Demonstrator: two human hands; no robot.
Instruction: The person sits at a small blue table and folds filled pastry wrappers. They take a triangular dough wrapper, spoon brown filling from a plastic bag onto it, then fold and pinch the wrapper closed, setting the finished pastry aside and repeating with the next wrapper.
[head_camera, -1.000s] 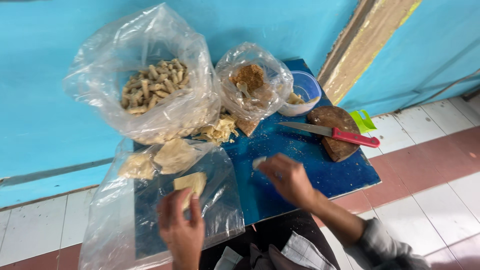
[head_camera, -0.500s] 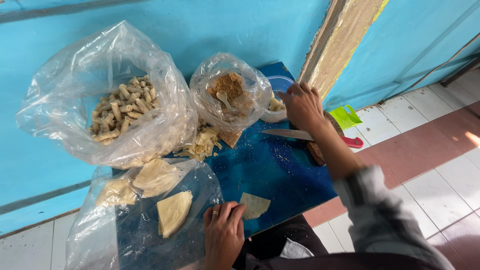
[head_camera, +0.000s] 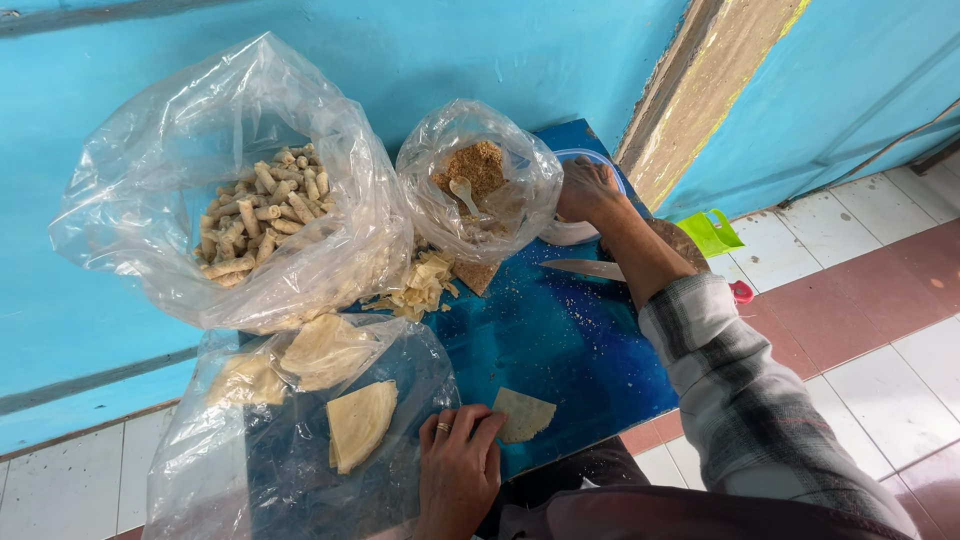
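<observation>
My left hand (head_camera: 457, 472), with a ring on one finger, presses its fingertips on a pale triangular piece of pastry sheet (head_camera: 522, 414) lying on the blue board (head_camera: 560, 340). My right hand (head_camera: 588, 190) reaches far across into a white bowl (head_camera: 578, 226) at the board's back edge; its fingers are curled and I cannot tell whether they hold anything. A small clear bag of brown crumbly filling (head_camera: 478, 170) with a white spoon (head_camera: 464, 192) in it stands just left of that hand.
A large clear bag holds several rolled pastries (head_camera: 262, 210). A flat bag at the front left contains folded pastry sheets (head_camera: 360, 420). Pastry scraps (head_camera: 422, 284) lie mid-board. A knife (head_camera: 584, 268) with a red handle rests under my right forearm. A green dustpan (head_camera: 712, 232) sits on the tiled floor.
My right hand moved from the knife area to the white bowl at the back. My left hand stays on the pastry piece. The view has shifted slightly.
</observation>
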